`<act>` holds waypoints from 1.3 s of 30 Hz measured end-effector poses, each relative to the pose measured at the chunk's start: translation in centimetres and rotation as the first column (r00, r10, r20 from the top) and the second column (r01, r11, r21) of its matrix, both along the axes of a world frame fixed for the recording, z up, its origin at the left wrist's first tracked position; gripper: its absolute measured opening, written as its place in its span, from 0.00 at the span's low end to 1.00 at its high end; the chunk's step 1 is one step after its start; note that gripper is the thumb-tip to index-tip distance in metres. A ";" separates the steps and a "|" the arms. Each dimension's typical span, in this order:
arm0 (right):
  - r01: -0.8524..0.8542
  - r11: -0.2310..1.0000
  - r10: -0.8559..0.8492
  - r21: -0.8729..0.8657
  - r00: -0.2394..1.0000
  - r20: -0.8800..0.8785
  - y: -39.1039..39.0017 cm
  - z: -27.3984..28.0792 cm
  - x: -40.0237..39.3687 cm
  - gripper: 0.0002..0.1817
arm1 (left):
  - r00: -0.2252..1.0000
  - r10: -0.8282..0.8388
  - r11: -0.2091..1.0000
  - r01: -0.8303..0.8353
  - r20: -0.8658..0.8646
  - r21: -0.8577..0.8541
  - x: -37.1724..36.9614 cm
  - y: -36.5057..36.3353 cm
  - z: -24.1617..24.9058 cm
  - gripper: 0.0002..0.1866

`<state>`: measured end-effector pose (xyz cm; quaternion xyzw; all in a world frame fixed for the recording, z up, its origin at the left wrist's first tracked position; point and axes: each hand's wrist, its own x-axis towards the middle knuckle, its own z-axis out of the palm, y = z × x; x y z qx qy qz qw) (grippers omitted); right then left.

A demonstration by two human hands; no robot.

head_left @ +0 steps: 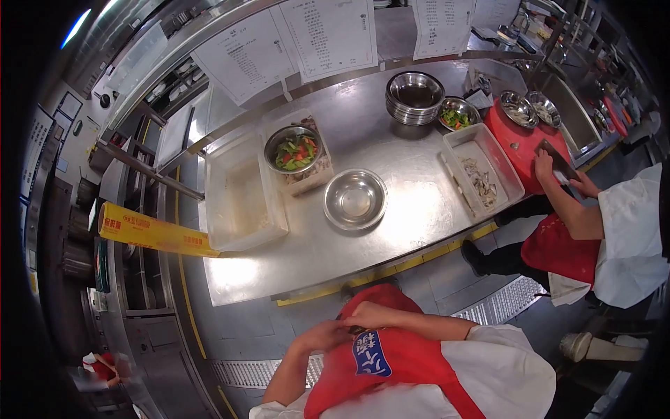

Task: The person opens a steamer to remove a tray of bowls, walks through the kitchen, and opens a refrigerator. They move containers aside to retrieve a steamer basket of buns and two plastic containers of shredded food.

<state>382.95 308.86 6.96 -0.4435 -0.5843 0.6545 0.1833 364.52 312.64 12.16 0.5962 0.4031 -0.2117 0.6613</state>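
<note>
Red apron [412,346] nearest the lens, blue badge on its front, white sleeves to either side. Left hand [325,336] and right hand [368,315] meet at the apron, fingers bent inward; a small dark patch shows between them, too hidden to name, so cannot tell whether either hand grips anything or is merely closed. Judgement on handling: soft cloth slips and bunches, so one hand is best kept as an anchor while the other makes small moves, fingertips in sight, elbows close, sleeves off the metal edge. Beyond, on the steel tabletop [300,265], a wide bowl [356,200] sits upright. Left of it, a bowl of cut green and red vegetables [296,152] rests over a tub [308,186], beside a larger clear tub [241,202]; a yellow carton [160,232] juts out past the tabletop's left end. Farther right: stacked bowls [413,113], then a tub with pale pieces [481,183]. A co-worker's hand [544,166] is at a broad blade [556,156] over a red board [509,148]. Sound practice: elbows well apart from that blade.
</note>
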 end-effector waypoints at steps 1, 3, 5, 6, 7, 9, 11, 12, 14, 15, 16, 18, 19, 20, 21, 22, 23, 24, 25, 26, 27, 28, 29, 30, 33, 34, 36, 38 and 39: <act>-0.024 0.998 0.026 -0.052 0.999 0.036 0.4 0.8 0.0 0.24 | 0.999 0.034 0.999 -0.035 0.037 0.011 -0.1 0.1 0.2 0.11; -0.070 0.985 0.087 -0.160 0.991 0.102 1.0 2.0 -0.1 0.24 | 0.988 0.104 0.994 -0.108 0.112 0.027 -0.3 0.0 0.4 0.11; -0.076 0.979 0.081 -0.192 0.996 0.023 1.2 1.0 -0.3 0.26 | 0.981 0.150 0.988 -0.155 0.122 0.030 -0.9 0.0 0.3 0.11; -0.080 0.975 0.079 -0.208 0.997 -0.015 1.4 0.4 -0.4 0.26 | 0.976 0.175 0.983 -0.180 0.129 0.029 -1.2 0.0 0.2 0.11; -0.110 0.971 0.110 -0.214 0.994 -0.013 1.6 -0.2 -0.7 0.26 | 0.976 0.173 0.983 -0.179 0.130 0.035 -1.6 -0.1 0.1 0.11; -0.171 0.960 0.173 -0.222 0.985 -0.009 2.2 -0.6 -1.4 0.26 | 0.977 0.169 0.983 -0.177 0.133 0.049 -2.5 0.1 -0.4 0.11; -0.284 0.923 0.302 -0.259 0.953 0.028 3.4 -0.4 -1.8 0.25 | 0.973 0.198 0.980 -0.201 0.114 0.011 -3.8 0.1 -1.3 0.11; -0.339 0.899 0.365 -0.278 0.930 0.047 3.9 -0.3 -2.1 0.25 | 0.971 0.213 0.977 -0.213 0.106 -0.006 -4.2 0.1 -1.7 0.11; -0.376 0.886 0.407 -0.273 0.911 0.066 4.6 -0.2 -3.0 0.23 | 0.972 0.224 0.974 -0.225 0.068 0.007 -4.1 0.4 -0.9 0.12; -0.393 0.879 0.426 -0.269 0.902 0.075 4.9 0.0 -3.3 0.21 | 0.972 0.228 0.973 -0.229 0.048 0.017 -4.1 0.6 -0.5 0.12; -0.383 0.890 0.411 -0.247 0.909 0.073 5.0 0.2 -3.6 0.23 | 0.976 0.214 0.976 -0.216 0.043 0.041 -4.2 0.8 -0.4 0.13; -0.361 0.910 0.381 -0.202 0.922 0.069 5.2 0.8 -4.1 0.27 | 0.982 0.186 0.978 -0.188 0.033 0.091 -4.2 1.3 -0.2 0.14; -0.365 0.909 0.383 -0.200 0.922 0.061 5.6 1.0 -4.3 0.25 | 0.980 0.201 0.976 -0.201 0.016 0.087 -4.2 1.5 0.1 0.14; -0.369 0.908 0.386 -0.199 0.921 0.053 5.9 1.2 -4.4 0.23 | 0.976 0.216 0.973 -0.215 -0.002 0.084 -4.1 1.6 0.6 0.15; -0.373 0.907 0.388 -0.198 0.921 0.044 6.2 1.3 -4.5 0.21 | 0.973 0.230 0.970 -0.228 -0.021 0.080 -4.0 1.7 0.9 0.15; -0.347 0.903 0.362 -0.254 0.932 0.017 6.2 1.4 -4.5 0.19 | 0.972 0.234 0.967 -0.232 -0.007 0.109 -4.1 1.6 0.8 0.15; -0.320 0.895 0.334 -0.310 0.943 -0.009 6.1 1.4 -4.4 0.16 | 0.971 0.237 0.962 -0.236 0.007 0.138 -4.3 1.5 0.4 0.15; -0.293 0.884 0.302 -0.364 0.953 -0.033 6.1 1.4 -4.2 0.14 | 0.971 0.238 0.956 -0.239 0.022 0.168 -4.3 1.6 0.4 0.16; -0.228 0.900 0.218 -0.372 0.974 -0.070 5.7 0.9 -4.2 0.14 | 0.973 0.227 0.947 -0.230 0.041 0.222 -4.2 1.7 0.5 0.16; -0.163 0.909 0.132 -0.384 0.985 -0.107 5.1 0.1 -4.4 0.14 | 0.975 0.215 0.935 -0.223 0.059 0.274 -4.1 1.6 0.9 0.16; -0.099 0.913 0.046 -0.396 0.989 -0.140 4.8 -0.1 -4.2 0.14 | 0.976 0.203 0.920 -0.218 0.079 0.327 -3.9 1.8 1.1 0.17; -0.004 0.915 -0.062 -0.403 0.987 -0.149 4.8 -0.3 -3.8 0.13 | 0.975 0.207 0.915 -0.223 0.083 0.337 -3.5 2.1 1.1 0.17; 0.091 0.904 -0.174 -0.418 0.971 -0.166 4.3 -0.5 -3.9 0.12 | 0.976 0.206 0.914 -0.220 0.076 0.342 -3.4 2.3 1.2 0.18; 0.181 0.882 -0.281 -0.435 0.943 -0.177 3.9 -0.5 -3.9 0.11 | 0.975 0.209 0.912 -0.221 0.073 0.346 -3.3 2.3 1.2 0.18; 0.248 0.771 -0.450 -0.587 0.864 -0.227 3.9 -0.2 -3.1 0.09 | 0.965 0.238 0.907 -0.262 0.112 0.329 -3.0 2.5 0.4 0.17; 0.265 0.741 -0.495 -0.616 0.837 -0.235 3.9 0.1 -2.8 0.08 | 0.966 0.237 0.909 -0.259 0.108 0.327 -2.8 2.6 0.5 0.17; 0.301 0.650 -0.608 -0.698 0.757 -0.240 3.9 0.0 -2.5 0.09 | 0.965 0.239 0.911 -0.260 0.105 0.321 -1.9 2.9 0.9 0.17; 0.313 0.598 -0.671 -0.738 0.699 -0.247 3.9 -0.4 -2.2 0.09 | 0.983 0.164 0.894 -0.184 0.085 0.408 -1.3 3.0 0.6 0.17; 0.316 0.611 -0.653 -0.726 0.719 -0.237 4.1 -0.7 -2.2 0.09 | 0.990 0.122 0.883 -0.141 0.069 0.448 -1.2 3.0 0.4 0.17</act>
